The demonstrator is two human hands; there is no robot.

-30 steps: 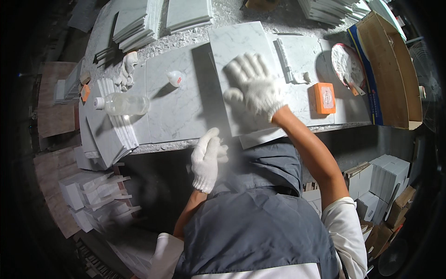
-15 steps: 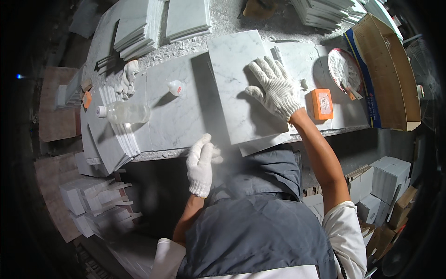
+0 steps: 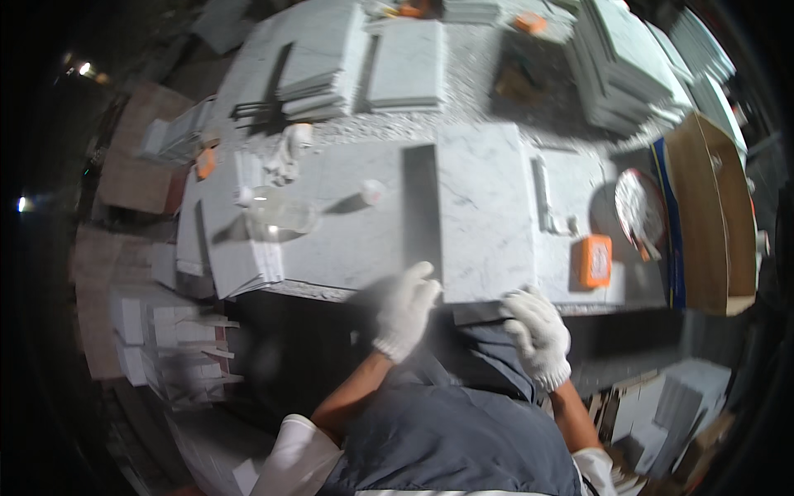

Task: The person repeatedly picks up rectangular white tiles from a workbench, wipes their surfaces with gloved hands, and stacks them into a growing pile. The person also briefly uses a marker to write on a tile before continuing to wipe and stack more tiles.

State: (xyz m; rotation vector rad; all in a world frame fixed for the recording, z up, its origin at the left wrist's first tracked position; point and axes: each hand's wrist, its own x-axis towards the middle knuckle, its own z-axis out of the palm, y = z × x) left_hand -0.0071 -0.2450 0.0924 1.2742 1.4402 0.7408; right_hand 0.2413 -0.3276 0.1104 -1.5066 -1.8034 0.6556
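Note:
A large white marble slab (image 3: pixel 484 211) lies on top of a stack on the workbench (image 3: pixel 347 240), its near edge jutting toward me. My left hand (image 3: pixel 405 310), in a white glove, reaches up to the slab's near left corner and is blurred. My right hand (image 3: pixel 536 331), also gloved, curls over the slab's near edge at the right. Whether either hand truly grips the slab is unclear.
A clear plastic bottle (image 3: pixel 277 215) lies on the bench at left beside a small white cap (image 3: pixel 372 192). An orange block (image 3: pixel 595 260) and a round disc (image 3: pixel 638 207) sit at right by a cardboard box (image 3: pixel 711 215). Stacks of tiles (image 3: pixel 405 66) fill the back.
My right hand slid off the top of the slab down to its near edge. My left hand rose from below the bench to the slab's near left corner.

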